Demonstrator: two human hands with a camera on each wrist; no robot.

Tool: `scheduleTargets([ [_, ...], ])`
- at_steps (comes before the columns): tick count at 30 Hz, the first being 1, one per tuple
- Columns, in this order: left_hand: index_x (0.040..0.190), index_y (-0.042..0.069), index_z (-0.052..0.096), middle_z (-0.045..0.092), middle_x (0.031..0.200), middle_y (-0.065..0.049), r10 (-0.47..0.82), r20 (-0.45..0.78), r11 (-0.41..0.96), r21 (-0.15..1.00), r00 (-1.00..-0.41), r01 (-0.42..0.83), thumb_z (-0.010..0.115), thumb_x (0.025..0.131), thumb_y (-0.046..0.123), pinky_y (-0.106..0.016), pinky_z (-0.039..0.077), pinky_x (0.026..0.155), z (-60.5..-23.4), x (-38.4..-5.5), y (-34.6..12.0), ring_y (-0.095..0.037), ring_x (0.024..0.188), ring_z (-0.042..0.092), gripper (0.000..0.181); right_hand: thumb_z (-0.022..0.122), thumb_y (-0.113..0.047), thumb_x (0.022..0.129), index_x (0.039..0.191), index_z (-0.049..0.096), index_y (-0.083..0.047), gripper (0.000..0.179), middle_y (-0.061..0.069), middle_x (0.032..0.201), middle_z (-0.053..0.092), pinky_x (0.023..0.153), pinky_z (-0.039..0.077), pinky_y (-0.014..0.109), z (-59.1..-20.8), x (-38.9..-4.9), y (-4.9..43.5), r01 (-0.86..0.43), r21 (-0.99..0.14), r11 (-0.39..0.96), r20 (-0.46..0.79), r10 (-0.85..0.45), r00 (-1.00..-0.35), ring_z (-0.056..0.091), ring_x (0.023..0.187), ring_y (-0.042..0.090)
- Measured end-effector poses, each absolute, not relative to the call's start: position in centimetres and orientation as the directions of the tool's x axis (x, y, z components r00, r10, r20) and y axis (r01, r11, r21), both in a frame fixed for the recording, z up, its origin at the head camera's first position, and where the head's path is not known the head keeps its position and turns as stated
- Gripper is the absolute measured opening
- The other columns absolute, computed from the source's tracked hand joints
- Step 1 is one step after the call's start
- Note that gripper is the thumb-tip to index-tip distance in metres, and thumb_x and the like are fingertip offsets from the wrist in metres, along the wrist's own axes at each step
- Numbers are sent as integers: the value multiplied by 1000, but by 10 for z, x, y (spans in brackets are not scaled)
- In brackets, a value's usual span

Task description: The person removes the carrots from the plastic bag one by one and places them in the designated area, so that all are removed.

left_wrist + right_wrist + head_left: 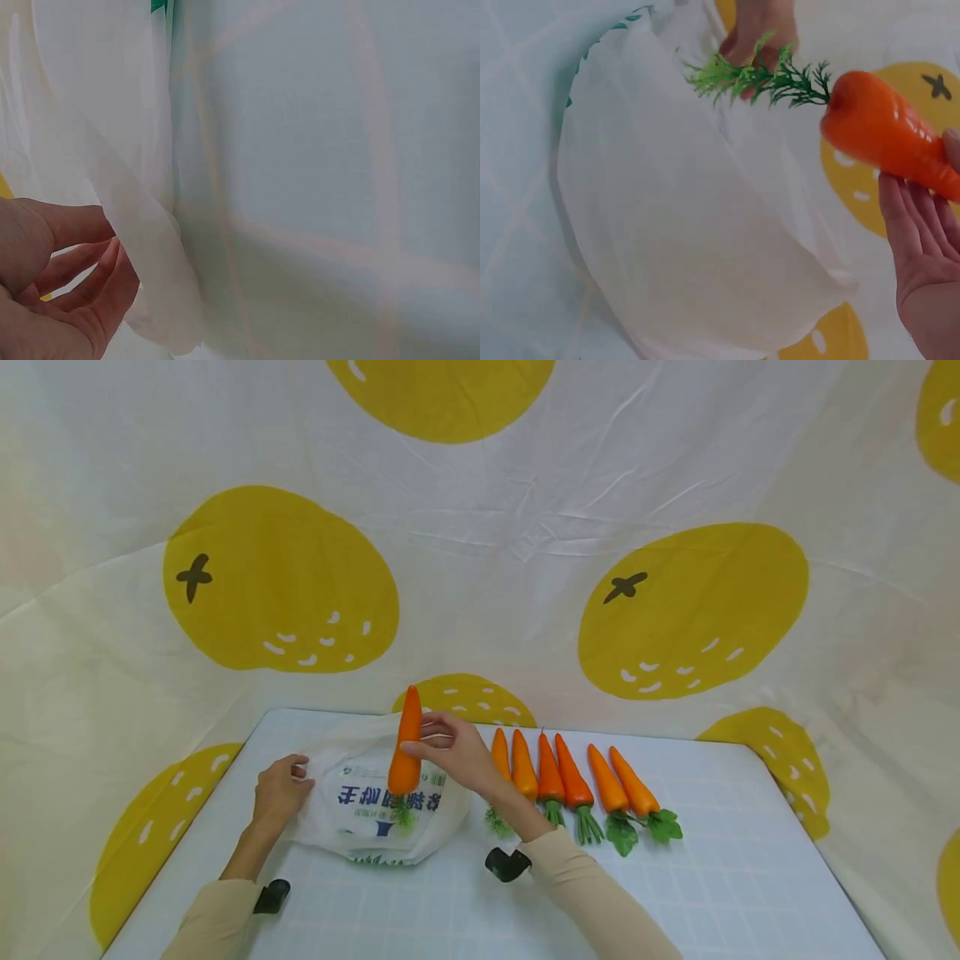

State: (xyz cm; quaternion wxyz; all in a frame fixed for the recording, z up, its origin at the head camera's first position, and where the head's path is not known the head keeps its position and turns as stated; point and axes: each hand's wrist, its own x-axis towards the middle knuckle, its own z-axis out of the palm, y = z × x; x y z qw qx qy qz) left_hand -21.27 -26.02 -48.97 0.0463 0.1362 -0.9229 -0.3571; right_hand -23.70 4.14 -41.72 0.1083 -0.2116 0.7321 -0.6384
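Observation:
My right hand (467,758) pinches an orange toy carrot (406,768) between thumb and fingers, tip up, above a white plastic bag (318,818). Feathery green leaves (780,79) hang from the carrot's thick end. The bag lies on the table with dark blue printed characters on it. At its left side, my left hand (281,789) holds the bag's edge with bent fingers. The left wrist view shows the thumb and fingers (112,292) at the thin plastic, which hides part of the fingertips. What is inside the bag cannot be seen.
Several carrots with green tops lie in a row right of the bag, among them a red-orange carrot (573,772) and a leafy one (634,783). A pale checked cloth covers the table (720,877). Behind it hangs a white curtain (487,593) with yellow fruit prints.

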Motion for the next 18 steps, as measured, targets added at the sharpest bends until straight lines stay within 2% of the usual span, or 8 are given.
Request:
scheduleTargets([
  [11,124,-15,58,62,107,-31,-340,-15,688,677,-940,-259,65,93,-5,-52,52,80,-492,-209,-259,-44,95,61,33,76,-22,95,140,57,-5,52,15,130,66,96,56,39,-411,-236,73,-26,-1000,5,22,-370,-929,70,111,27],
  [18,120,-12,60,63,106,-30,-384,-38,689,653,-923,-314,66,95,1,-48,51,76,-491,-207,-256,-40,88,60,29,78,-28,93,138,60,-5,53,15,127,66,93,57,40,-414,-239,95,0,-1000,21,-7,-328,-945,72,106,27],
])
